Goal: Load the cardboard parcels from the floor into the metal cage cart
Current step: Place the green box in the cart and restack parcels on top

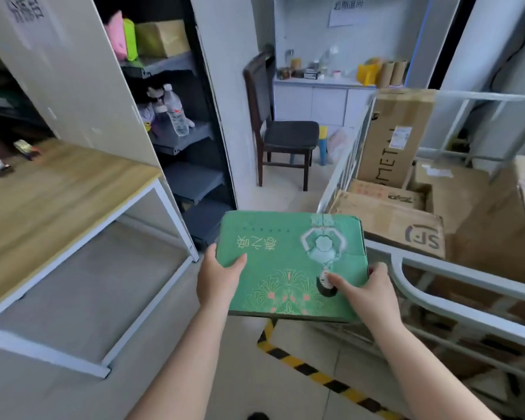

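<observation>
Two hands around green parcel

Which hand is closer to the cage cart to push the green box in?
The right hand, probably. It grips the green box on the side next to the metal cage cart. The left hand holds the far edge, beside the wooden table.

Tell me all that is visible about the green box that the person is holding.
The green box is flat, rectangular, apparently printed cardboard, with pale characters, a cartoon figure and flower patterns on its closed lid. It is held roughly level above the floor, beside the metal cage cart. The left hand grips its left edge, the right hand its near right corner, thumbs on top.
</observation>
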`<state>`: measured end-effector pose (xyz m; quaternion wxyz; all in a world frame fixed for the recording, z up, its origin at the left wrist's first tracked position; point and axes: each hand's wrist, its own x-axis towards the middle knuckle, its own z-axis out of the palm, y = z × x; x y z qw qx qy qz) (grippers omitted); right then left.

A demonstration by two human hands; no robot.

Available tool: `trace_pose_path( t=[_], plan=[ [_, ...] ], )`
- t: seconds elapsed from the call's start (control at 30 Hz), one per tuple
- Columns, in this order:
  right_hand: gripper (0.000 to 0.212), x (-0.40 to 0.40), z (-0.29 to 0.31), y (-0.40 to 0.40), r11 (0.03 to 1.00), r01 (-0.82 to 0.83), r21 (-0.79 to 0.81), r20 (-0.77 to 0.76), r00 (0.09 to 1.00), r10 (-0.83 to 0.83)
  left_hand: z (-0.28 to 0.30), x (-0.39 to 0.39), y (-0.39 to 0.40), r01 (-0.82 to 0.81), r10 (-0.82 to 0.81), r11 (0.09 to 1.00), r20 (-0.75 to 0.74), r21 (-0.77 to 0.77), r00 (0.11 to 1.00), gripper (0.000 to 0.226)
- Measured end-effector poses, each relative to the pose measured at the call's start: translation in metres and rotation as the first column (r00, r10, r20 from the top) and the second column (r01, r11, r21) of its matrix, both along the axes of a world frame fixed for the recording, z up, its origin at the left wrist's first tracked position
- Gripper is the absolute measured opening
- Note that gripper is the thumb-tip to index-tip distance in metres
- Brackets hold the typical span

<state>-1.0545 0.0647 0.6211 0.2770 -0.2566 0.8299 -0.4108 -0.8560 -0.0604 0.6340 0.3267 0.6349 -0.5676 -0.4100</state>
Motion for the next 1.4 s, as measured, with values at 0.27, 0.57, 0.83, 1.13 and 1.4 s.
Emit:
trace_pose_path(
  t=[0.27, 0.57, 0.83, 1.13, 1.4],
  plan=[
    [0.061, 0.036, 0.03, -0.174, 0.989, 0.029, -0.143, -0.005, 1.0, -0.03, 0.029, 0.036, -0.173, -0.008, 0.005, 0.996, -0.035, -0.088, 0.999, 0.033],
    [0.062, -0.019, 0.039, -0.336, 0.97, 0.168, -0.174, -0.069, 0.981, -0.183, 0.042, -0.04, -0.354, 0.109, -0.118, 0.986, -0.067, -0.123, 0.991, 0.038],
    [0.059, -0.104, 0.056, -0.452, 0.896, 0.373, -0.242, -0.019, 0.921, -0.388, 0.075, -0.159, -0.504, 0.304, -0.325, 0.928, -0.07, -0.217, 0.943, 0.04],
    [0.056, -0.208, 0.064, -0.526, 0.639, 0.689, -0.341, -0.05, 0.666, -0.744, 0.093, -0.349, -0.62, 0.657, -0.705, 0.678, -0.036, -0.33, 0.709, 0.045],
    [0.062, -0.307, 0.071, -0.542, 0.3, 0.884, -0.358, -0.109, 0.279, -0.954, 0.106, -0.542, -0.639, 0.879, -0.943, 0.311, -0.002, -0.36, 0.333, 0.051]
  ],
)
